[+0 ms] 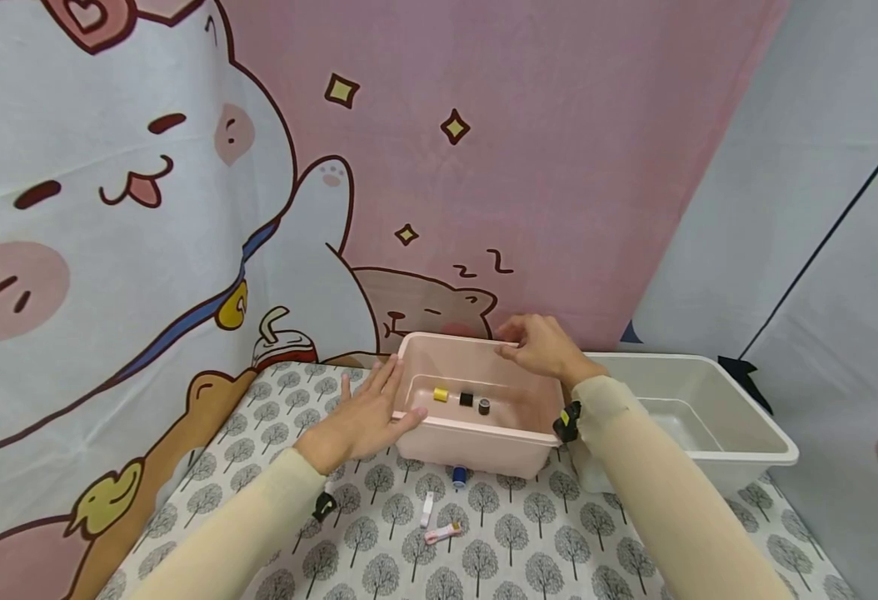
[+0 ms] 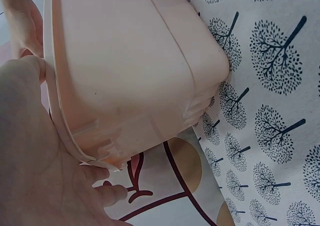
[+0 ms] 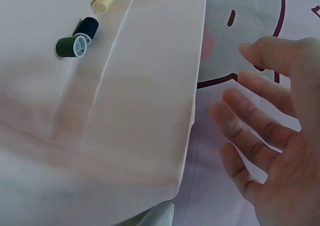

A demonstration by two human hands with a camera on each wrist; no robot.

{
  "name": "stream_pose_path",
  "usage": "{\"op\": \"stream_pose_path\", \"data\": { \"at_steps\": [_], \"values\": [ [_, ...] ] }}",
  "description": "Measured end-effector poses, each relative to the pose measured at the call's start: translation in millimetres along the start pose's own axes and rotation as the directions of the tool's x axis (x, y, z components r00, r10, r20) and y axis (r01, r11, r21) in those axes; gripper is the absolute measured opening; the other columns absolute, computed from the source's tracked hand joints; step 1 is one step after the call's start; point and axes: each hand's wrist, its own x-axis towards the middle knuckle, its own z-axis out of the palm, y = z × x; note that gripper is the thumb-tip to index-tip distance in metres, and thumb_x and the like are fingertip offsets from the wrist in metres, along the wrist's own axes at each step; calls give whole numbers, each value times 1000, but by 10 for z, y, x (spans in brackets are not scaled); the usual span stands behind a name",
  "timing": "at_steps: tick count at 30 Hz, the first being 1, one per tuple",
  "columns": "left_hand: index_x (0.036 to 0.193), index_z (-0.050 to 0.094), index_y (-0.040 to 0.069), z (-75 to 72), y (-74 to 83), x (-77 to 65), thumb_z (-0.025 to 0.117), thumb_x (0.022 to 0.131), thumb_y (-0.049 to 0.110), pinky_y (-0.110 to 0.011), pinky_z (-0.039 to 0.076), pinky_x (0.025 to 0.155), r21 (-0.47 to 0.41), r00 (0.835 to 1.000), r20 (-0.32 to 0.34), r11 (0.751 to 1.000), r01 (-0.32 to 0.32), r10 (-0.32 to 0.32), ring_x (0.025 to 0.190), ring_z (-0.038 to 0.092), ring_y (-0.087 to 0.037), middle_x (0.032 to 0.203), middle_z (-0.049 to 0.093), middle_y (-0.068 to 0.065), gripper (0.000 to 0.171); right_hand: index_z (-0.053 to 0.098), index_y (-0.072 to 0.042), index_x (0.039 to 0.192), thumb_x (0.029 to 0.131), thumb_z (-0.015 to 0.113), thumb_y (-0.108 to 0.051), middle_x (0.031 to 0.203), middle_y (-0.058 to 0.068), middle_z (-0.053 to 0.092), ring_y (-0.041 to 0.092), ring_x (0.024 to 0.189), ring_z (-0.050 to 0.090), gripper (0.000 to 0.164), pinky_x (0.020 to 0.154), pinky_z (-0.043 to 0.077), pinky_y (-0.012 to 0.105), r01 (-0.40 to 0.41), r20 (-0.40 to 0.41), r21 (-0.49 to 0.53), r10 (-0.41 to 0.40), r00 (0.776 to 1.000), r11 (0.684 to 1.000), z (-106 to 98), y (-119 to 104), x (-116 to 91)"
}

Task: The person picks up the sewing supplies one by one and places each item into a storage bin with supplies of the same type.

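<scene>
A pink plastic bin stands on the table. Inside it lie a yellow thread spool, a black thread spool and a dark green thread spool. At the bin's left end, my left hand touches the rim with fingers extended. My right hand hovers by the back right rim; the right wrist view shows its fingers loosely spread, holding nothing and apart from the bin. In front of the bin a blue spool rests on the tablecloth.
To the right stands a larger pale grey bin, close beside the pink one. A small white strip and a pink bundled strap or cable lie nearer on the tree-print cloth. A cartoon curtain hangs behind.
</scene>
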Motion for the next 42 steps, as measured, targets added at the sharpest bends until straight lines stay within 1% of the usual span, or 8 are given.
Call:
{"op": "stream_pose_path", "data": {
  "at_steps": [4, 9, 15, 22, 26, 33, 38, 42],
  "values": [
    [187, 7, 7, 0, -1, -5, 28, 114, 88, -82, -4, 142, -9, 1000, 1, 1000, 1, -1, 185, 0, -40, 196, -8, -8, 111, 84, -4, 134, 106, 86, -25, 128, 16, 88, 42, 118, 82, 35, 107, 68, 61, 1, -10, 7, -1, 1000, 1000, -6, -7, -10],
    [188, 6, 8, 5, -5, 1, 28, 113, 88, -83, -4, 142, -9, 1000, -2, 1000, 1, -1, 185, 0, -40, 196, -8, -8, 111, 85, -8, 131, 106, 86, -24, 126, 14, 89, 38, 114, 81, 30, 104, 69, 59, 0, -17, 1, 0, 1000, 1000, -23, -29, -46],
    [187, 3, 9, 11, -6, 8, 26, 113, 88, -84, -3, 142, 9, 1000, 6, 1000, 5, -5, 185, 2, -41, 197, -8, -8, 111, 85, -10, 133, 108, 84, -26, 127, 13, 88, 36, 113, 80, 30, 102, 69, 57, 9, -16, -2, -9, 1000, 1000, -51, -76, -116],
    [187, 5, 7, 13, -8, 7, 28, 114, 88, -85, -3, 141, 3, 1000, 1, 1000, 3, -3, 185, 4, -43, 197, -6, -9, 112, 85, -13, 133, 106, 86, -30, 127, 9, 87, 25, 103, 78, 32, 91, 68, 47, 41, -22, -18, -42, 999, 999, -68, -166, -222],
    [187, 4, 8, 8, -16, 11, 27, 114, 88, -84, -4, 141, -1, 1000, 3, 1000, 4, -4, 185, 2, -41, 197, -8, -8, 111, 86, -15, 133, 106, 86, -31, 127, 7, 86, 21, 100, 78, 31, 87, 69, 42, 46, -10, -14, -47, 999, 999, -67, -222, -277],
    [187, 3, 9, 11, -18, 19, 27, 113, 89, -84, -3, 141, -6, 1000, 7, 1000, 10, -9, 185, 1, -40, 197, -9, -7, 111, 86, -15, 130, 106, 87, -28, 128, 9, 85, 24, 103, 79, 27, 87, 69, 42, 79, -11, 25, -79, 997, 997, -53, -323, -423],
    [187, 4, 8, 15, -19, 16, 28, 114, 87, -85, -3, 141, -12, 1000, 7, 1000, 6, -6, 185, 3, -41, 197, -8, -8, 111, 87, -18, 129, 107, 86, -29, 131, 6, 85, 22, 104, 78, 25, 87, 66, 39, 109, -21, 19, -108, 994, 994, -15, -351, -549],
    [187, 4, 8, 18, -9, 17, 28, 114, 88, -85, -3, 141, -10, 1000, 7, 1000, 3, -3, 185, 3, -41, 197, -8, -8, 111, 87, -19, 128, 106, 85, -28, 129, 2, 86, 19, 101, 79, 24, 86, 65, 40, 139, -37, 1, -139, 990, 990, 13, -376, -655]
  ]
}}
